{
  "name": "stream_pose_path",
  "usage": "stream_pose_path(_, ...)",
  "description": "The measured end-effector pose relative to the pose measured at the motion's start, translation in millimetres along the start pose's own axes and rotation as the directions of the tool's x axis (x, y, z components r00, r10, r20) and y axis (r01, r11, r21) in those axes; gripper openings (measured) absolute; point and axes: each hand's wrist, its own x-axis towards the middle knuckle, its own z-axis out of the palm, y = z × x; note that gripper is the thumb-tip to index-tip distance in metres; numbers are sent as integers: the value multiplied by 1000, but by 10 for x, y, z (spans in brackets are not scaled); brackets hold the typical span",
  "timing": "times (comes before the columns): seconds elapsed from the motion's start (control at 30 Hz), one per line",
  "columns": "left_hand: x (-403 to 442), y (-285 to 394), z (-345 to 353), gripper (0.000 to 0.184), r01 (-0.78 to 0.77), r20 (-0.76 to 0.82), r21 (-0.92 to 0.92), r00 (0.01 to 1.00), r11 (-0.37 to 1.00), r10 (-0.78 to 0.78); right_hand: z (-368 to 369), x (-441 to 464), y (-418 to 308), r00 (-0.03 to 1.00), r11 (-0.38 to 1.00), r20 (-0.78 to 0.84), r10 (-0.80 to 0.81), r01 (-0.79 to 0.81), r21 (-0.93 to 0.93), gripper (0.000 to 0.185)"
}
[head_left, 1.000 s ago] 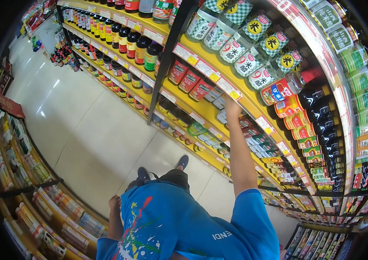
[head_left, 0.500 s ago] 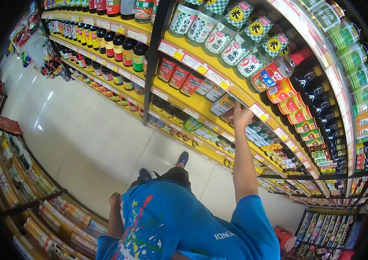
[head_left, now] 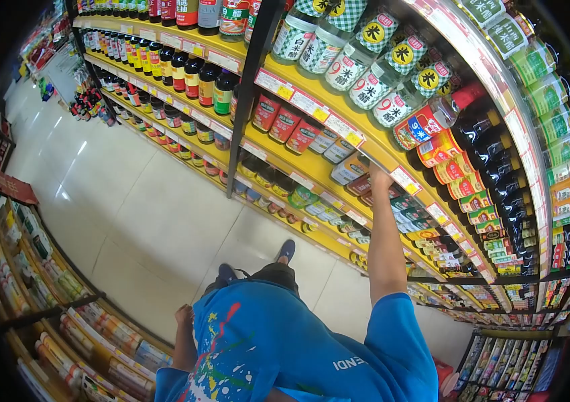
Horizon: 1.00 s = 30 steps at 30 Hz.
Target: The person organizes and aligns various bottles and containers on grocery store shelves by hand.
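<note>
My right hand reaches in under the edge of a yellow shelf, among boxes and jars on the level below. Its fingers are hidden behind the shelf lip, so what they touch cannot be seen. Left of it stands a box with a grey and orange label, and dark red packages sit close to the wrist. Green-labelled jars line the shelf just to its right. Down beside my body, my left hand hangs with its fingers curled in and nothing visible in them.
Bottles of white rice vinegar and dark bottles with red and orange labels fill the shelf above. A black upright post divides the shelving. Pale tiled floor lies below, with another stocked shelf behind on the left.
My right hand has gone slightly deeper under the shelf edge, and its fingers show less. The whole view has shifted a little, with the shelves lower and farther right.
</note>
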Motion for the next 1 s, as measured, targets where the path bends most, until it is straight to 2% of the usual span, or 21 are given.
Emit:
stream_pose_path(0.07,-21,-24,28,30,11,-9,-12,1000,1000,-11,-21,28,-1,985,999,165,49,-50,3,31)
stream_pose_path(0.2,-100,-56,77,29,35,-32,-35,999,999,-36,-25,42,-70,991,1000,129,-25,25,-2,23)
stream_pose_path(0.3,-143,-50,81,29,49,-49,-41,997,998,-51,-313,103,-370,987,999,156,-37,42,-34,21)
stream_pose_path(0.37,-143,-4,70,29,51,-62,-42,997,998,-54,-479,164,-538,926,998,378,-10,31,-49,22)
stream_pose_path(0.4,-73,-55,39,29,45,-63,-43,997,998,-48,-289,138,-491,927,999,375,-9,28,-45,22)
stream_pose_path(0.47,249,-317,-105,28,-154,63,12,986,988,153,242,73,-380,974,966,116,-194,210,-149,26)
stream_pose_path(0.5,137,-237,-77,28,-160,61,11,985,987,159,228,113,-440,975,968,112,-192,207,-144,26)
stream_pose_path(0.57,-194,-24,16,28,14,-32,-65,999,998,-16,138,207,-630,935,993,355,4,-44,105,42)
stream_pose_path(0.6,-189,-51,2,26,15,-45,-94,999,995,-20,181,218,-671,936,957,346,64,-155,244,43)
stream_pose_path(0.63,-174,-67,-16,26,9,-47,-97,999,995,-14,215,236,-698,937,956,343,63,-155,249,43)
stream_pose_path(0.7,-161,-145,-56,19,13,-32,-122,999,992,-17,266,279,-767,876,951,462,138,-248,187,39)
stream_pose_path(0.73,227,-436,-264,14,-196,142,179,975,964,171,410,276,-751,878,950,459,135,-247,193,39)
stream_pose_path(0.8,231,-421,-273,14,-199,136,173,975,965,177,661,243,-717,954,991,297,-39,0,132,37)
stream_pose_path(0.83,218,-421,-285,13,-200,132,170,975,965,179,640,263,-744,955,991,295,-38,-3,136,37)
stream_pose_path(0.9,190,-426,-277,12,-200,127,168,975,965,180,566,288,-790,858,946,506,85,-229,229,35)
stream_pose_path(1.0,164,-414,-258,11,-199,119,173,976,965,181,580,239,-790,897,936,438,54,-198,290,36)
